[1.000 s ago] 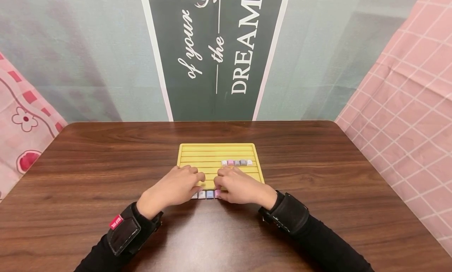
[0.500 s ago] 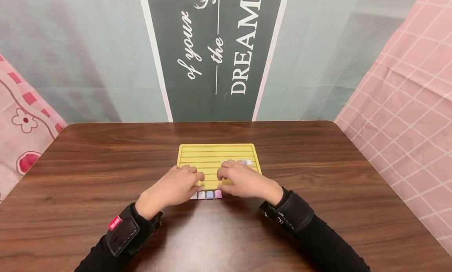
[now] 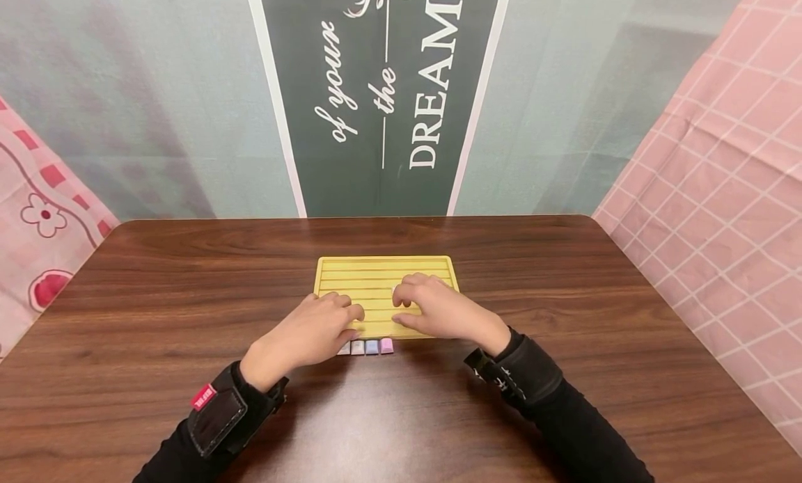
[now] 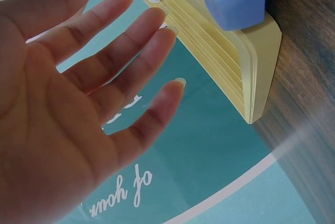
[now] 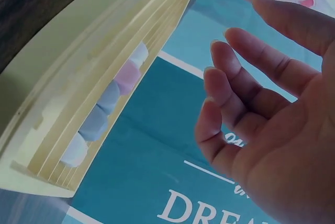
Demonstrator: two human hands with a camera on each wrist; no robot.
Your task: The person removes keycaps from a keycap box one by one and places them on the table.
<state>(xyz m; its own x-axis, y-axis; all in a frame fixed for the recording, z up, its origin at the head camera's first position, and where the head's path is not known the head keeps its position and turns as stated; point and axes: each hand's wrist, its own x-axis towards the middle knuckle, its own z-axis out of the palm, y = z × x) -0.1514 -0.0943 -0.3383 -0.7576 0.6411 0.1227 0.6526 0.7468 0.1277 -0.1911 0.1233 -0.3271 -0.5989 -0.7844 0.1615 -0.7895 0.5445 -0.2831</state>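
A yellow ridged tray (image 3: 354,274) lies on the table. Several keycaps stand in a row along its near edge, among them a pink keycap (image 3: 386,346) and a pale blue keycap (image 3: 372,346). My left hand (image 3: 310,328) is over the tray's near left corner, loosely bent, beside the white end of that row; nothing is visible in its fingers. Over the tray's right half hovers my right hand (image 3: 438,307), fingers relaxed and holding nothing. It mostly hides the keycaps on the tray in the head view; the right wrist view shows them in one groove, including a pink one (image 5: 127,77).
The brown wooden table (image 3: 564,295) surrounds the tray. Behind it hangs a green cloth (image 3: 382,191) with white lettering. A pink checked cloth (image 3: 720,191) borders the right side, and a patterned pink cloth (image 3: 44,211) the left.
My right hand has lifted off the near-edge row and moved away from me over the tray, uncovering the pink keycap and covering the row on the tray. The left hand has stayed put.
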